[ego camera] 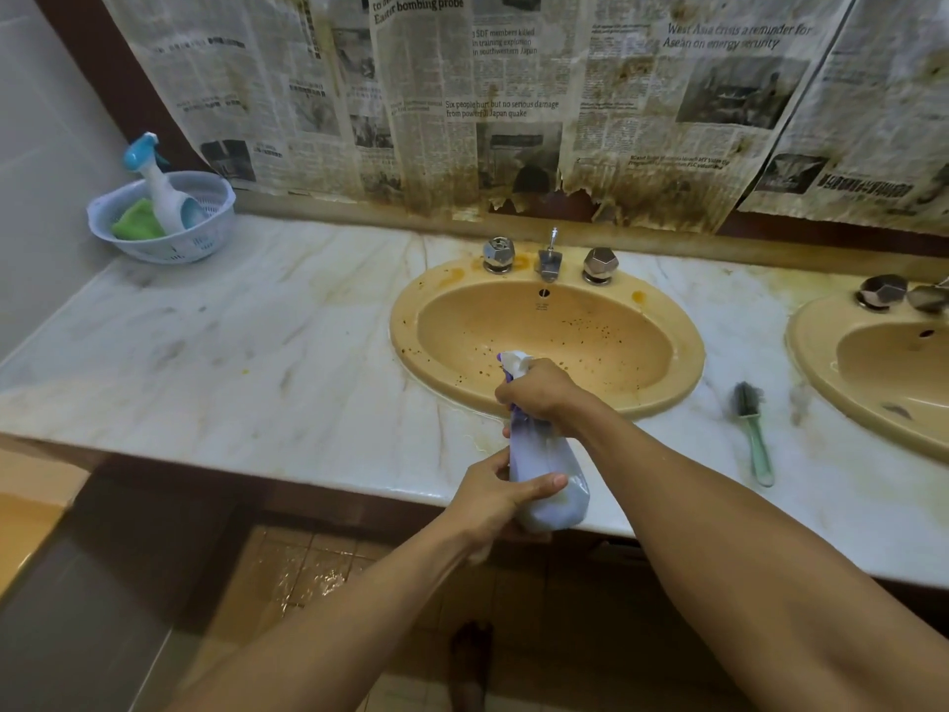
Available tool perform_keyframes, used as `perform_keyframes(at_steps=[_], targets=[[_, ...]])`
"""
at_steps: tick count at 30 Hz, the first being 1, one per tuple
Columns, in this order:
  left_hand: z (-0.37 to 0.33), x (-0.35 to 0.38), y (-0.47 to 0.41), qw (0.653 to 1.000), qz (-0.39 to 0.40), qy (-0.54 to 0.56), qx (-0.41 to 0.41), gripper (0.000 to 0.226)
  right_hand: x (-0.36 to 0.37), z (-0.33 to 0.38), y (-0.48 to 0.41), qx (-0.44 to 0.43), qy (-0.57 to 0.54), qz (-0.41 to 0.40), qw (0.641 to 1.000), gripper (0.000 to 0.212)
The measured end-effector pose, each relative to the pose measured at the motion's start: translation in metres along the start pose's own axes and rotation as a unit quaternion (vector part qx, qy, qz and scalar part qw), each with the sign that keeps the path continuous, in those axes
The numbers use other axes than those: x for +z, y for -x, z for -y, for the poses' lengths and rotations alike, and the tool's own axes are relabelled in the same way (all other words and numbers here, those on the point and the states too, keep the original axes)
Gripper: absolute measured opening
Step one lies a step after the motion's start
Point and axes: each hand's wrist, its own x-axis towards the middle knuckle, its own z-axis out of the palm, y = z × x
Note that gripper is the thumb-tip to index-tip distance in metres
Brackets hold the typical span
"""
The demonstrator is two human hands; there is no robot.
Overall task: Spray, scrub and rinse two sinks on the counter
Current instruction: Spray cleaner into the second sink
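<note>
Left hand (490, 498) holds spray bottle (539, 454); brush (753, 429) flanks sink (690, 352).

A grimy washroom: one tan oval sink (590, 346) at 1 o'clock and a second sink (873, 367) at 3 o'clock sit in a marble tabletop (257, 352), with chrome taps (498, 255) behind. Stained newspaper (513, 95) covers the wall at 12 o'clock, and wet floor tiles (308, 562) lie at 6 o'clock.

The picture's right edge cuts off the second sink (809, 352) and its tap (927, 298).
</note>
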Motion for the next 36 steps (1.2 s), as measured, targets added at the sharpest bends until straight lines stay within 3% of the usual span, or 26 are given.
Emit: perform_keyframes(at_steps=[5,10,14,22,25,28,32,36], targets=[[-0.017,0.018,-0.031,0.999,0.024,-0.014,-0.019,0.056,-0.033,-0.007,-0.023,0.004,0.016,-0.065,0.998,0.017],[-0.03,0.039,-0.072,0.993,0.084,-0.062,-0.051,0.071,-0.077,-0.025,-0.044,0.057,0.003,-0.13,0.99,0.016],[-0.043,0.052,-0.098,0.986,0.13,-0.075,-0.071,0.06,-0.105,-0.037,-0.058,0.087,-0.032,-0.168,0.981,0.026],[-0.065,0.058,-0.13,0.977,0.157,-0.116,-0.079,0.056,-0.128,-0.033,-0.067,0.092,-0.101,-0.19,0.972,0.018],[-0.072,0.061,-0.133,0.973,0.165,-0.135,-0.083,0.05,-0.133,-0.034,-0.066,0.085,-0.1,-0.206,0.97,0.028],[-0.079,0.065,-0.133,0.971,0.173,-0.145,-0.084,0.049,-0.14,-0.036,-0.066,0.079,-0.107,-0.209,0.969,0.023],[-0.079,0.069,-0.131,0.972,0.163,-0.152,-0.079,0.053,-0.143,-0.035,-0.063,0.081,-0.144,-0.178,0.97,0.031],[-0.07,0.073,-0.125,0.976,0.15,-0.14,-0.073,0.051,-0.142,-0.036,-0.058,0.096,-0.119,-0.179,0.972,0.019]])
